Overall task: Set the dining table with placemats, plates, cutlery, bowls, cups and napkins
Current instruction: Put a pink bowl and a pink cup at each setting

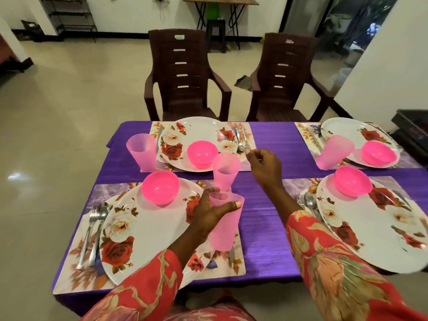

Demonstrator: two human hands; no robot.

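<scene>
My left hand [208, 212] grips a translucent pink cup [224, 230] by its rim, above the right edge of the near-left placemat [76, 269]. Just behind it a second pink cup [225, 170] stands upright on the purple tablecloth [266, 228]. My right hand [264, 169] hovers to the right of that cup with loosely curled fingers and holds nothing. Each of the four floral plates, such as the near-left plate [150, 242], carries a pink bowl [160, 187]. A fork and spoon [93, 228] lie left of this plate.
Further pink cups stand at the far-left setting [141, 151] and the far-right setting [333, 152]. Two brown plastic chairs [183, 75] [284, 77] face the table's far side. A dark crate [412, 126] sits at the right edge.
</scene>
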